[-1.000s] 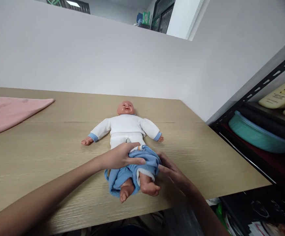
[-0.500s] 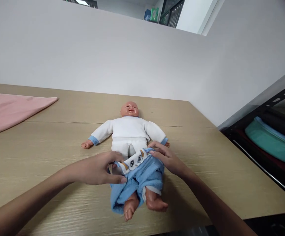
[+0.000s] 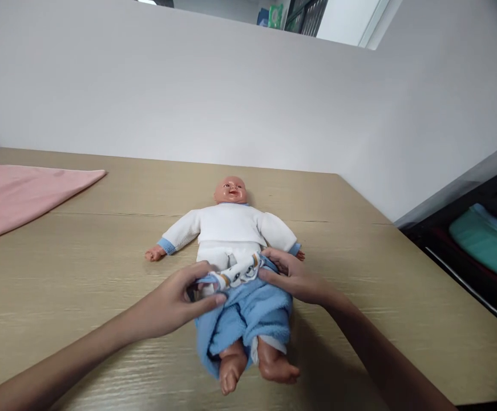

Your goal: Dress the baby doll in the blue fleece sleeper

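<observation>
1. Blue trousers (image 3: 250, 308) sit higher up the doll (image 3: 230, 228) than half a second ago.
2. Left hand (image 3: 169, 299) holds the waistband (image 3: 238, 274) at its left, between thumb and fingers; right hand (image 3: 297, 277) pinches its right end.
3. Doll lies face-up, feet toward the table's (image 3: 102, 251) near edge.
4. Pink cloth (image 3: 21, 191) lies near the far left corner.

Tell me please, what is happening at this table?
A person is handling the blue trousers on a doll that lies on its back on the table. The left hand and the right hand each grip one side of the waistband. Both feet stick out of the trouser legs, and white fabric shows between the waistband and the white top. A pink cloth lies off to the left.
</observation>
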The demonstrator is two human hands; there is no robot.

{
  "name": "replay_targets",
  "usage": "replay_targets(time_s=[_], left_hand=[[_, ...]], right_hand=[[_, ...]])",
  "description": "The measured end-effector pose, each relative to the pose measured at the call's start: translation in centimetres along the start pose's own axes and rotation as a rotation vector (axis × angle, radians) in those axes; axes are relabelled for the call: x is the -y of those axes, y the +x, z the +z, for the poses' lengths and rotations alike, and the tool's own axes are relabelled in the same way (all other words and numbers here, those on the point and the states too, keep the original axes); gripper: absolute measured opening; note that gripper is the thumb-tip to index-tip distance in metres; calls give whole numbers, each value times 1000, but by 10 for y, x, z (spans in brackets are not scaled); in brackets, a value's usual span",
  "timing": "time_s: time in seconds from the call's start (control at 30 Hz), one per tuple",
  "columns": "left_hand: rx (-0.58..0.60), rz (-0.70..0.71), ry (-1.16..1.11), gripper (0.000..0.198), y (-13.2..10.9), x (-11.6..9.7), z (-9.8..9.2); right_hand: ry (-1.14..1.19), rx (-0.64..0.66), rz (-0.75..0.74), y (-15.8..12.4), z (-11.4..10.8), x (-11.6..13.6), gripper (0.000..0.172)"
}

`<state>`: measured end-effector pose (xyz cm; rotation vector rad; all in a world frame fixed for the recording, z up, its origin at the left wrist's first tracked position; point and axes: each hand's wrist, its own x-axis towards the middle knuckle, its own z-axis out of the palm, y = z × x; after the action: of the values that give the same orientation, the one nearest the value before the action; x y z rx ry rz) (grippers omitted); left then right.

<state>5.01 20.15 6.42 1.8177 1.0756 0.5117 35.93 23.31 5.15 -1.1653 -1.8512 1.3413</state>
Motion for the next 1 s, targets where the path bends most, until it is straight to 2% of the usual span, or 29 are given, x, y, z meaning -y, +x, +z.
replay_targets(time_s=[0.07,0.13,0.17,0.23,0.3,0.33,0.4,0.5,0.57,0.63,0.73,0.83,0.93,1.0], left_hand=[[60,82,26,37,-5,-3,-1],[42,159,50,31,-9,-4,1],[-13,178,61,28,-10,-2,3],[-209,188,93,23,-8,2,9],[-406,173,75,20,-2,8,14],[-456,154,30,21,3,12,16],[-465,104,-101,25,16,20,15],[-458,21,-264,34,39,34,4],[-411,-22,-372,41,52,43,-9],[-265,-63,-507,46,61,51,-21],[-128,-121,-583,53,60,57,-34],[-83,-130,-431,58,47,54,-42],[86,-86,-235,61,29,49,-46],[147,-65,-127,58,20,48,-47]], right_hand=[[-126,-5,-36,0,-2,3,32],[-203,-80,-121,0,0,8,26],[-226,-132,-169,0,2,11,24],[-270,-238,-227,4,9,13,22],[-337,-319,-222,10,16,12,20],[-375,-346,-211,14,18,10,18],[-421,-387,-202,25,23,4,16],[-340,-427,-169,45,28,-8,18],[-260,-433,-135,57,31,-15,22],[-204,-425,-113,65,32,-19,28],[-155,-371,-118,66,30,-20,33],[-114,-272,-131,52,26,-22,34],[-26,-244,-64,31,21,-29,37],[45,-209,7,17,21,-37,40]])
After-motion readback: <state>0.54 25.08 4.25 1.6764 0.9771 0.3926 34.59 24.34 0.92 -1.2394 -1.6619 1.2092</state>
